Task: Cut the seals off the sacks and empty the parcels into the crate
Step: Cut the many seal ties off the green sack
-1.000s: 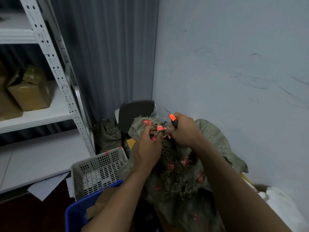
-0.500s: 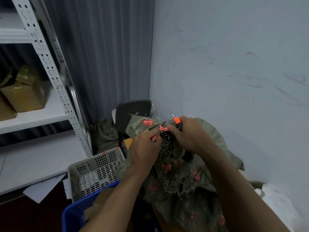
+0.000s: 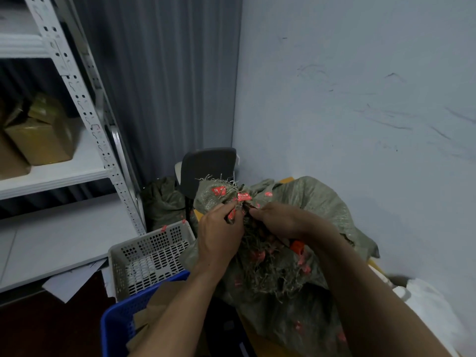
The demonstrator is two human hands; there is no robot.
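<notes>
A grey-green woven sack (image 3: 316, 202) with frayed edges lies bunched in front of me, dotted with red seals (image 3: 243, 196). My left hand (image 3: 219, 233) grips the gathered mouth of the sack, pinching a red seal. My right hand (image 3: 283, 220) is closed at the same spot, fingertips against the sack's neck; an orange-handled cutter (image 3: 296, 246) shows under its palm, the blade hidden. A blue crate (image 3: 116, 323) holding brown paper parcels stands at the lower left, under my left forearm.
A white perforated basket (image 3: 144, 256) stands behind the blue crate. A white metal shelf rack (image 3: 85, 99) with cardboard boxes (image 3: 38, 140) fills the left. A dark chair (image 3: 208, 163) and another sack (image 3: 162, 202) stand in the corner. White bags (image 3: 432, 305) lie at the right.
My right hand has turned over and dropped lower on the sack's neck; the orange cutter, earlier sticking up above the hand, now sits under the palm. My left hand holds the same spot.
</notes>
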